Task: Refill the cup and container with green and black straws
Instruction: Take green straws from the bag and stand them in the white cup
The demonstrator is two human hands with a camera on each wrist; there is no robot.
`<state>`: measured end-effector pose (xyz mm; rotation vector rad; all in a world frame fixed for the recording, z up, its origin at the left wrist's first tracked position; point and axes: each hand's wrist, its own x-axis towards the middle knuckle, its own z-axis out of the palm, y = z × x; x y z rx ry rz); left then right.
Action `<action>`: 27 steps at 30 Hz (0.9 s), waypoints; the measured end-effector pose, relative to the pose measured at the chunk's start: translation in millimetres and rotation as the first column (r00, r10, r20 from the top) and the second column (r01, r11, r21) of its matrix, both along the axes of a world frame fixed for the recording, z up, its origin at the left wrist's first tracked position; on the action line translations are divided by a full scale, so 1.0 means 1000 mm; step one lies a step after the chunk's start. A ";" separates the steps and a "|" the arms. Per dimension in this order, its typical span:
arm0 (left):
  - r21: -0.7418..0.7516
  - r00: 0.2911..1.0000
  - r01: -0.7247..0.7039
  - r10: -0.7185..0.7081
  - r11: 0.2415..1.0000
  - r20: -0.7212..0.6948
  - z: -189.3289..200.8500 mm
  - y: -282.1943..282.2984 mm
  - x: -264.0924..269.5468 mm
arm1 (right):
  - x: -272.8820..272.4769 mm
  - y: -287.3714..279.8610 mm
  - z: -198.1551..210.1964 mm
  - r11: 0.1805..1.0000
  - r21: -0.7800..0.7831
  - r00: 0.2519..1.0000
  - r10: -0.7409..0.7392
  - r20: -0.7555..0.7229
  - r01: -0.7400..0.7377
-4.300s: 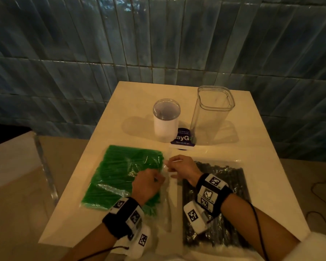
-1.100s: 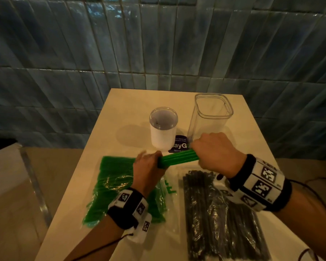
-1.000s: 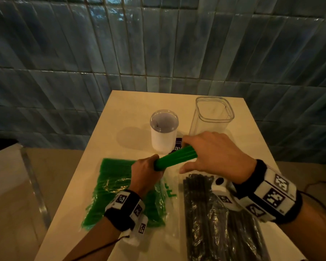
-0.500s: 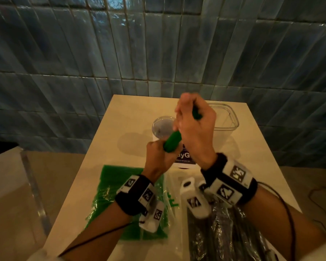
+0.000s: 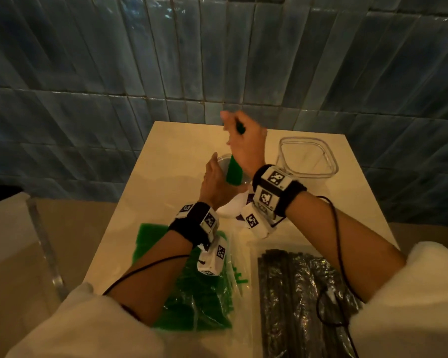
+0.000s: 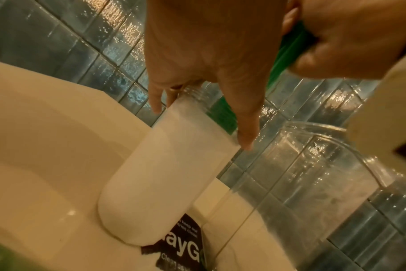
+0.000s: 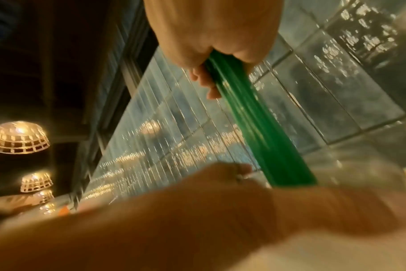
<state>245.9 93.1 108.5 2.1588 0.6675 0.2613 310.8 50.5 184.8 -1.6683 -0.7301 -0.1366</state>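
My right hand (image 5: 246, 143) grips the upper part of a bundle of green straws (image 5: 233, 171), held nearly upright. The bundle's lower end sits in the mouth of the round cup (image 5: 228, 210), which has a white base and a clear top. My left hand (image 5: 215, 182) lies against the cup's rim with straight fingers (image 6: 155, 102) and holds nothing. In the left wrist view the cup (image 6: 165, 174) stands beside the clear square container (image 6: 313, 183), which has nothing in it. The right wrist view shows the straws (image 7: 262, 124) running down from my right hand (image 7: 211, 36).
A bag of green straws (image 5: 199, 301) lies at the near left of the cream table (image 5: 181, 140), and a bag of black straws (image 5: 295, 301) at the near right. The clear container (image 5: 331, 166) stands right of the cup. A blue tiled wall runs behind the table.
The green bundle has been tipped from lying across to upright and lowered into the cup. My left hand has let go of its lower end and now rests on the cup's rim.
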 end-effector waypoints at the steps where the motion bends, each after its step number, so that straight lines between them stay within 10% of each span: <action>1: 0.007 1.000 0.002 -0.002 1.000 0.013 -0.001 -0.001 0.000 | -0.001 0.002 -0.010 0.998 -0.065 0.999 0.019 -0.043 -0.021; 8: -0.069 0.983 -0.178 0.175 0.982 -0.049 -0.018 -0.024 -0.046 | -0.006 -0.015 -0.029 0.933 -0.255 0.954 0.195 -0.229 -0.252; 16: -0.049 0.768 0.017 -0.045 0.999 -0.638 -0.074 -0.077 -0.126 | -0.053 -0.093 -0.054 0.989 -0.128 0.995 0.066 -0.076 -0.075; 18: -0.053 0.810 0.014 -0.042 0.998 -0.585 -0.081 -0.072 -0.132 | -0.072 -0.111 -0.073 0.842 -0.450 0.949 0.211 -0.234 -0.298; 21: -0.042 0.868 0.018 -0.037 0.999 -0.496 -0.086 -0.061 -0.138 | -0.101 -0.124 -0.111 0.358 -0.723 0.800 0.376 -0.468 -0.591; 27: -0.043 0.917 -0.021 0.002 0.999 -0.399 -0.055 -0.067 -0.145 | -0.129 -0.118 -0.147 0.259 -0.846 0.825 0.474 -0.309 -0.466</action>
